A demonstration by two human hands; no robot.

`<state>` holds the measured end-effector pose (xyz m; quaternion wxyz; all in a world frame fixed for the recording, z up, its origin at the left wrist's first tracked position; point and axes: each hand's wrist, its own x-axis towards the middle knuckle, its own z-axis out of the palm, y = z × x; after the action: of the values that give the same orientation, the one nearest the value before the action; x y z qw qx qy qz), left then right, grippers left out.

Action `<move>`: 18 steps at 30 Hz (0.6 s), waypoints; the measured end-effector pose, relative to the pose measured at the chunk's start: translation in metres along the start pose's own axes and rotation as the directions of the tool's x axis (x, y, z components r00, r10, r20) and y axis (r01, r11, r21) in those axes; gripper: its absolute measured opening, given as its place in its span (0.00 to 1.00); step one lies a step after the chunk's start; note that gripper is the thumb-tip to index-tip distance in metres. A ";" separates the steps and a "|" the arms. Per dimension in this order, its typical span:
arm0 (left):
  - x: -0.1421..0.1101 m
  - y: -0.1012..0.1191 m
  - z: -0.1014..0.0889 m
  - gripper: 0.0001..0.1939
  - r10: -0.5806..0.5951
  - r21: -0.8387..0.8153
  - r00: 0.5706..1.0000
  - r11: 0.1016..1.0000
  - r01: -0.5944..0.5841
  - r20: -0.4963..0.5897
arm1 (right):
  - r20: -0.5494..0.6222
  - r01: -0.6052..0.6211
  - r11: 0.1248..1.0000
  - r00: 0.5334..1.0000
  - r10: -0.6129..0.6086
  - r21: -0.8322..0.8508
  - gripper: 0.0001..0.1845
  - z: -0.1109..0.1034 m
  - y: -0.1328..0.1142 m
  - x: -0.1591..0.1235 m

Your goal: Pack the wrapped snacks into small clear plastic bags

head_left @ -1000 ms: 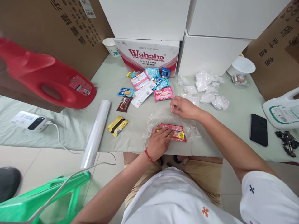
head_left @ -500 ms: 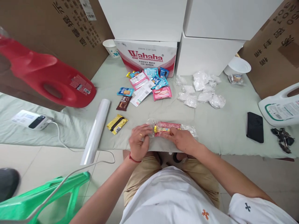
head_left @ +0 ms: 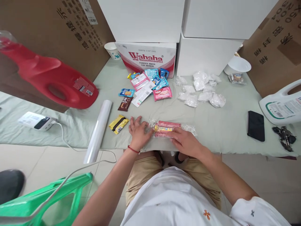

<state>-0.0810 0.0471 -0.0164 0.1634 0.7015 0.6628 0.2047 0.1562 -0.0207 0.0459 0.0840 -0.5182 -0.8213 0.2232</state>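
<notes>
2 hands near the front edge of the green cloth (head_left: 216, 125). Red packet (head_left: 168, 124) lies flat there between them, a smaller yellow packet (head_left: 162, 128) on top, clear film (head_left: 190, 129) bunched at each end. Left hand (head_left: 139, 133): fingers spread wide, thumb at the film's left end; contact unclear. Right hand (head_left: 187, 142): fingers narrow, tips resting on the packets; from where I stand, cannot tell whether they grip. 1 yellow-and-black packet (head_left: 118, 124) lies just beside the left hand.

From the person's head, we look forward and down, quite near, over the shirt (head_left: 174, 197) to the left hand (head_left: 140, 135), the right hand (head_left: 187, 142) and the table (head_left: 218, 131).
</notes>
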 end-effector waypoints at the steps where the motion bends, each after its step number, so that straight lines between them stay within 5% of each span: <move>1: -0.002 -0.003 -0.002 0.10 0.026 -0.031 1.000 0.999 -0.026 -0.002 | -0.069 -0.032 0.999 0.997 0.033 0.021 0.23 0.000 -0.002 0.001; 4: -0.007 -0.003 -0.007 0.07 0.062 -0.157 0.998 0.986 -0.057 0.024 | -0.158 -0.154 0.988 0.976 0.149 -0.021 0.24 0.006 -0.012 0.015; 9: -0.016 0.006 -0.019 0.13 -0.109 -0.321 0.991 0.938 0.128 0.077 | -0.008 -0.259 0.949 0.965 0.262 -0.177 0.27 0.019 -0.015 0.039; 11: -0.021 0.015 -0.020 0.13 -0.103 -0.350 0.994 0.930 0.111 0.041 | -0.010 -0.256 0.948 0.966 0.259 -0.187 0.26 0.022 -0.014 0.040; 14: -0.027 0.034 -0.010 0.09 0.072 -0.306 0.996 0.948 -0.086 -0.056 | -0.021 -0.253 0.953 0.967 0.254 -0.166 0.26 0.027 -0.014 0.038; 18: -0.033 0.055 0.015 0.10 0.381 -0.111 0.917 0.912 -0.394 -0.118 | -0.039 -0.219 0.973 0.976 0.217 -0.068 0.26 0.029 -0.007 0.035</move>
<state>-0.0278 0.0106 -0.0039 0.1345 0.7962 0.5022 0.3094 0.1247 -0.0005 0.0203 0.0531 -0.6112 -0.7657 0.1934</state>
